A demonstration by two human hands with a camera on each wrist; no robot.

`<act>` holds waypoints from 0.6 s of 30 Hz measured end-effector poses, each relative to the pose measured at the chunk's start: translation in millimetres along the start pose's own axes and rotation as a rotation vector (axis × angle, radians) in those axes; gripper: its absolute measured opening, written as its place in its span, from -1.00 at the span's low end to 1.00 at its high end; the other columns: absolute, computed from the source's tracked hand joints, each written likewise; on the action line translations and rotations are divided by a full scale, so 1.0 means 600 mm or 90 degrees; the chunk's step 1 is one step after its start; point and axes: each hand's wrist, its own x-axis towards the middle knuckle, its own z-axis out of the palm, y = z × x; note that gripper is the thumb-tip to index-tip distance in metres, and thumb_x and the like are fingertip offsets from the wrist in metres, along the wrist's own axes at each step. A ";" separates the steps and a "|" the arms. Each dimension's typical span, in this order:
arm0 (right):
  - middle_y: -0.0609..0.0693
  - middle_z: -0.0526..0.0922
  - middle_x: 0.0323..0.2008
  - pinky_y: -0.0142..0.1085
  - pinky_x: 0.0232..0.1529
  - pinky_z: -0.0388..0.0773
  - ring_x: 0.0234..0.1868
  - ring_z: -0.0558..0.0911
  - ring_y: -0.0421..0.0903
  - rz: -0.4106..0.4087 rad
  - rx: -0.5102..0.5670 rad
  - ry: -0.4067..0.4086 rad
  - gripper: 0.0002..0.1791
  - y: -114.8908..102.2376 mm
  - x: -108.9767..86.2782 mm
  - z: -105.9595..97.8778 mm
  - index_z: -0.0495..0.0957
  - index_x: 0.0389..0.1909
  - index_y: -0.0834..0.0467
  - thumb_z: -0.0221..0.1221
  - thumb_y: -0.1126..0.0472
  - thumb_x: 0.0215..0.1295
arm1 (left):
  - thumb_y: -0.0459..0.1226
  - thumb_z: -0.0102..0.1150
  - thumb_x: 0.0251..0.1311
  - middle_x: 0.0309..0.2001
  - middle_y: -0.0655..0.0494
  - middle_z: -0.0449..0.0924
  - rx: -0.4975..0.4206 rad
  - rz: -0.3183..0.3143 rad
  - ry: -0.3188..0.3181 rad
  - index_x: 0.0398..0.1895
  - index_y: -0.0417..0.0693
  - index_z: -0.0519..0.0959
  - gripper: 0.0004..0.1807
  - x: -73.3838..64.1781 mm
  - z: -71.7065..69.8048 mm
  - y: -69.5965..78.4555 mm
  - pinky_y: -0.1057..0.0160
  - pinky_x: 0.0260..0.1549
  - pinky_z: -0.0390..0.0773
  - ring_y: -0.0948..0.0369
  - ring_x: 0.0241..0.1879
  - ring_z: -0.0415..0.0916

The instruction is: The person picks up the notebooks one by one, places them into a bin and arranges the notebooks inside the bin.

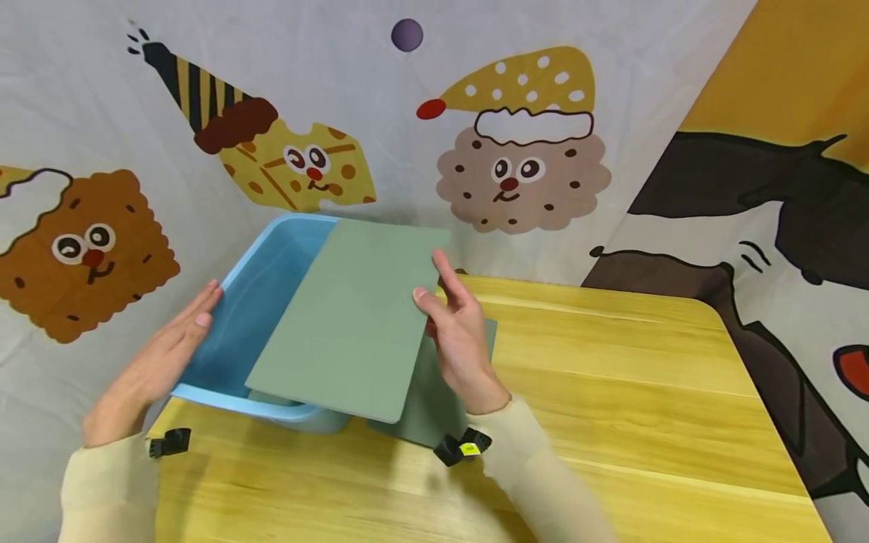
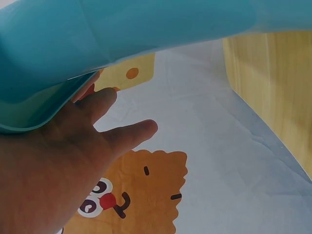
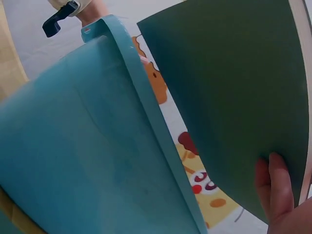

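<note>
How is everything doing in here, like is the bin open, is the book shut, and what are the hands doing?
Blue bin: open at the top
Held green book: looks closed, tilted, overlapping the bin's opening
Other green thing: lying on the table, partly hidden
Left hand: touching the bin's side
Right hand: gripping the held book's edge
</note>
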 end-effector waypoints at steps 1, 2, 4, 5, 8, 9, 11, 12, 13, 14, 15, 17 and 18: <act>-0.19 0.28 0.52 -0.47 -0.54 0.21 -0.63 0.20 -0.26 0.002 -0.005 0.000 -0.30 0.003 0.002 0.006 0.37 0.53 -0.15 0.25 0.31 0.42 | -0.15 -0.45 0.69 0.70 0.06 -0.34 -0.002 -0.001 0.001 0.71 0.02 -0.12 -0.40 0.000 0.000 0.000 -0.47 0.42 -0.40 -0.20 0.63 -0.37; -0.18 0.28 0.51 -0.46 -0.54 0.22 -0.63 0.20 -0.25 0.004 -0.011 -0.001 -0.30 0.006 0.005 0.011 0.36 0.53 -0.16 0.25 0.30 0.42 | -0.15 -0.46 0.69 0.70 0.05 -0.34 -0.004 0.000 0.001 0.71 0.03 -0.12 -0.40 -0.001 0.000 0.000 -0.47 0.42 -0.40 -0.21 0.63 -0.37; -0.16 0.29 0.49 -0.44 -0.53 0.23 -0.62 0.22 -0.25 0.008 -0.025 -0.001 -0.29 0.013 0.010 0.022 0.36 0.53 -0.18 0.25 0.29 0.42 | -0.15 -0.47 0.69 0.69 0.02 -0.34 -0.005 0.003 0.002 0.71 0.02 -0.12 -0.40 -0.001 0.001 -0.001 -0.48 0.41 -0.41 -0.25 0.62 -0.38; -0.15 0.29 0.49 -0.43 -0.52 0.25 -0.61 0.23 -0.24 0.009 -0.031 -0.002 -0.28 0.016 0.013 0.027 0.35 0.53 -0.19 0.25 0.29 0.42 | -0.15 -0.48 0.69 0.69 -0.01 -0.35 -0.004 0.006 0.002 0.71 0.01 -0.13 -0.40 -0.001 0.001 -0.001 -0.50 0.40 -0.42 -0.28 0.61 -0.38; -0.16 0.28 0.50 -0.41 -0.47 0.34 -0.56 0.28 -0.23 0.013 -0.047 -0.008 -0.28 0.025 0.020 0.043 0.34 0.54 -0.19 0.25 0.29 0.43 | -0.15 -0.49 0.69 0.69 -0.02 -0.36 -0.004 0.003 0.003 0.71 0.02 -0.14 -0.40 -0.002 0.001 -0.001 -0.51 0.38 -0.42 -0.32 0.60 -0.37; -0.17 0.28 0.50 -0.40 -0.46 0.37 -0.55 0.30 -0.22 0.015 -0.050 -0.010 -0.28 0.029 0.023 0.047 0.33 0.54 -0.19 0.25 0.30 0.43 | -0.15 -0.49 0.69 0.69 -0.02 -0.37 -0.002 0.002 0.004 0.71 0.02 -0.14 -0.40 -0.002 0.001 0.000 -0.51 0.38 -0.43 -0.33 0.60 -0.37; -0.18 0.26 0.52 -0.39 -0.43 0.43 -0.55 0.31 -0.21 0.023 -0.056 -0.018 -0.28 0.035 0.026 0.056 0.32 0.55 -0.18 0.24 0.30 0.44 | -0.15 -0.50 0.70 0.69 -0.02 -0.37 -0.002 0.001 0.005 0.71 0.02 -0.14 -0.40 -0.002 0.001 0.000 -0.51 0.38 -0.43 -0.34 0.60 -0.37; -0.19 0.25 0.52 -0.38 -0.41 0.46 -0.54 0.32 -0.21 0.027 -0.059 -0.021 -0.28 0.038 0.028 0.061 0.31 0.55 -0.18 0.24 0.30 0.45 | -0.15 -0.50 0.70 0.69 -0.01 -0.38 -0.003 0.001 0.004 0.71 0.02 -0.15 -0.40 -0.002 0.001 0.000 -0.51 0.38 -0.43 -0.34 0.60 -0.37; -0.19 0.24 0.53 -0.38 -0.40 0.48 -0.55 0.32 -0.21 0.031 -0.062 -0.026 -0.27 0.041 0.030 0.064 0.30 0.56 -0.18 0.24 0.30 0.45 | -0.14 -0.50 0.70 0.69 -0.01 -0.38 -0.004 0.000 0.004 0.71 0.03 -0.15 -0.40 -0.002 0.001 0.001 -0.51 0.38 -0.43 -0.34 0.60 -0.38; -0.19 0.22 0.54 -0.38 -0.39 0.51 -0.55 0.33 -0.20 0.034 -0.067 -0.031 -0.27 0.044 0.032 0.068 0.29 0.56 -0.18 0.23 0.30 0.45 | -0.14 -0.50 0.70 0.69 -0.01 -0.38 -0.005 0.000 0.003 0.71 0.03 -0.15 -0.40 -0.002 0.001 0.001 -0.51 0.38 -0.44 -0.33 0.60 -0.38; -0.19 0.21 0.55 -0.38 -0.37 0.54 -0.55 0.35 -0.20 0.036 -0.073 -0.035 -0.26 0.047 0.034 0.071 0.28 0.57 -0.18 0.24 0.30 0.45 | -0.14 -0.50 0.70 0.69 -0.01 -0.38 -0.005 0.001 0.004 0.71 0.03 -0.15 -0.40 -0.002 0.002 0.001 -0.51 0.38 -0.44 -0.33 0.60 -0.38; -0.20 0.19 0.56 -0.37 -0.34 0.60 -0.54 0.37 -0.20 0.039 -0.086 -0.042 -0.25 0.051 0.037 0.078 0.27 0.58 -0.17 0.24 0.30 0.45 | -0.14 -0.50 0.70 0.69 -0.01 -0.38 -0.007 0.000 0.004 0.71 0.04 -0.15 -0.40 -0.002 0.002 0.002 -0.51 0.38 -0.44 -0.33 0.60 -0.38; -0.20 0.17 0.57 -0.38 -0.33 0.61 -0.55 0.37 -0.20 0.038 -0.091 -0.046 -0.25 0.053 0.038 0.080 0.25 0.58 -0.16 0.23 0.30 0.45 | -0.14 -0.50 0.70 0.69 0.00 -0.38 -0.007 -0.001 0.003 0.71 0.04 -0.15 -0.40 -0.002 0.002 0.002 -0.52 0.38 -0.44 -0.33 0.60 -0.38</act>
